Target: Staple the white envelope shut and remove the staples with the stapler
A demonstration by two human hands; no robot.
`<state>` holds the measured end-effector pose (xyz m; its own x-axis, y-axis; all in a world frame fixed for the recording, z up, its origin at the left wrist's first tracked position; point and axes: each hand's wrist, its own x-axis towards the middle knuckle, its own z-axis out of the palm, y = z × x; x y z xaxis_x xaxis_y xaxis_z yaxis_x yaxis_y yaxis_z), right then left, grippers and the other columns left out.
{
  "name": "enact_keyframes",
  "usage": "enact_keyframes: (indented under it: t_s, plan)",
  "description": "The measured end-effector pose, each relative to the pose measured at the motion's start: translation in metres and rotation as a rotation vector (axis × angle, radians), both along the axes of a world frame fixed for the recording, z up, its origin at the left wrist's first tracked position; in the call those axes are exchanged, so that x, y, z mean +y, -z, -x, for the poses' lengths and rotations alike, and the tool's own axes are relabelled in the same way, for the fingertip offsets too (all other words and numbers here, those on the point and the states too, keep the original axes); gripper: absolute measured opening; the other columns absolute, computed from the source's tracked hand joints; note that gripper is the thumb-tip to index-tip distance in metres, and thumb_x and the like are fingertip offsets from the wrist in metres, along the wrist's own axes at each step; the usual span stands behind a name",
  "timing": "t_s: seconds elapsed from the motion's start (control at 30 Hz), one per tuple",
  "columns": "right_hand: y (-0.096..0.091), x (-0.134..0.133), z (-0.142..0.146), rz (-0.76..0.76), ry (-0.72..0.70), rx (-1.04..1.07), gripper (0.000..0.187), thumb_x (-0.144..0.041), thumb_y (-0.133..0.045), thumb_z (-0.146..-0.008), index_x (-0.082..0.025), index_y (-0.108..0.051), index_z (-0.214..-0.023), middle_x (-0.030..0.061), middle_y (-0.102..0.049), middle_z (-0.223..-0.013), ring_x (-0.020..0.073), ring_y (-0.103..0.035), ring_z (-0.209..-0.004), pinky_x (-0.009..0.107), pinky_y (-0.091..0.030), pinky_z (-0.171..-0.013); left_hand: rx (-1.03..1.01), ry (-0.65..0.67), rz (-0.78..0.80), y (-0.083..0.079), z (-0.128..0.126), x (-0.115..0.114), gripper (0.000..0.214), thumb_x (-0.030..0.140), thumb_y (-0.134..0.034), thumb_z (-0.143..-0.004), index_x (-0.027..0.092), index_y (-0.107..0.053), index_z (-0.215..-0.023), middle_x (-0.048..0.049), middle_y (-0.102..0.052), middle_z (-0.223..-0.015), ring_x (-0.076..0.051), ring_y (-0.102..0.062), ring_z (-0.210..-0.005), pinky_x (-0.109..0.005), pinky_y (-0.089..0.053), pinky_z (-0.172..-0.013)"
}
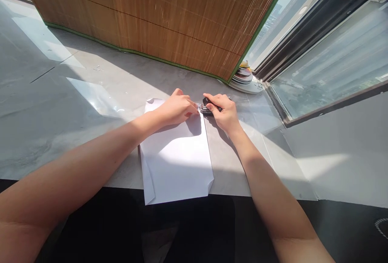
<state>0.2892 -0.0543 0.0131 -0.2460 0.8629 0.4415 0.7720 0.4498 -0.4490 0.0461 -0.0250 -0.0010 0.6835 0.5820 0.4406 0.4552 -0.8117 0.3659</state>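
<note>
White paper [178,162] with folded corners and a folded left edge lies on the grey stone-look surface, its near edge reaching past the front. My left hand [178,107] is closed on the far part of the sheet, fingertips bunched near its far right corner. What lies under those fingers is hidden. My right hand [224,111] is wrapped around a black stapler [207,107], whose front end meets the paper's far right corner. The stapler's jaws are too small to make out.
A bamboo blind [151,16] with green edging hangs across the back. By the window frame [303,32] stands a stack of round, disc-like things [242,79]. Small staple-like bits [98,68] lie at the left on the surface [100,141]. A white wall [339,158] bounds the right.
</note>
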Motion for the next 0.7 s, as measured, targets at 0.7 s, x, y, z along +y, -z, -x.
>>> enact_keyframes:
  t_s: [0.7]
  plan:
    - [0.0064, -0.0018, 0.0059, 0.031, 0.029, -0.076, 0.037, -0.035, -0.058, -0.108, -0.035, -0.081, -0.136, 0.0076, -0.077, -0.114, 0.0328, -0.06, -0.11, 0.055, -0.041, -0.107, 0.088, 0.044, -0.013, 0.0009, 0.0035, 0.0033, 0.038, 0.012, -0.059, -0.093, 0.033, -0.088, -0.105, -0.0041, -0.085, -0.113, -0.027, -0.069, -0.104, -0.059, -0.031, -0.117]
